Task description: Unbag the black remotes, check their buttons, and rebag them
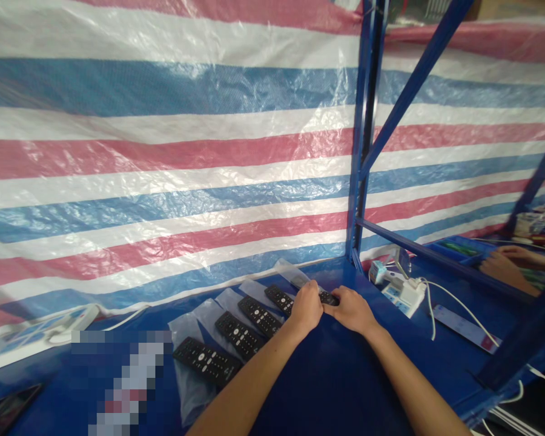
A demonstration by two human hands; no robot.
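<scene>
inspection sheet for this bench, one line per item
surface: blue table, partly bare
job's things: black remote held between both hands; four more remotes in a row on clear plastic bags
clutter: phone at left edge, label strip
grippers: left hand and right hand shut on the remote
cables: white power strip with white leads
surroundings: striped tarp, blue rack post, another person's hand at right

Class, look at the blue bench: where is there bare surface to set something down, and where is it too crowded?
Bare blue table lies between the forearms, and between the right hand and the white power strip. It is crowded along the tarp, where the row of remotes on clear bags runs up to the left hand, and by the white cables.
</scene>
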